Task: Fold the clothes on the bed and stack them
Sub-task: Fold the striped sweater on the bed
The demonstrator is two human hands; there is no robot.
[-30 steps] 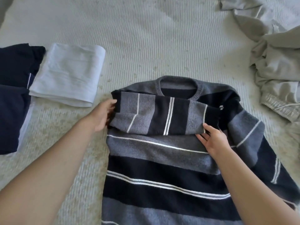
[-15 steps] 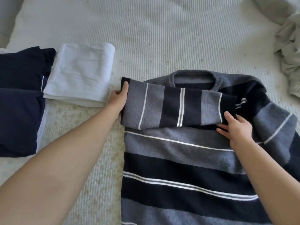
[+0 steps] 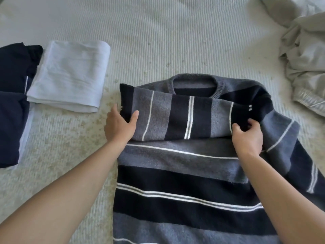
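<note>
A grey and navy striped sweater [image 3: 184,173] lies flat on the bed, collar away from me. One sleeve [image 3: 175,117] is folded across the chest. My left hand [image 3: 119,125] holds the sleeve's cuff end at the sweater's left edge, thumb on top. My right hand [image 3: 246,136] grips the bunched fabric where the sleeve meets the right shoulder, fingers curled into it. The other sleeve [image 3: 299,155] trails off to the right.
A folded white garment [image 3: 70,74] and folded navy clothes [image 3: 12,103] lie at the left on the cream ribbed bedspread [image 3: 158,41]. A crumpled pile of pale grey clothes [image 3: 306,55] sits at the upper right.
My left hand has slid down the cuff end and now clasps it with the thumb on top. My right hand has curled its fingers into the fabric at the shoulder.
</note>
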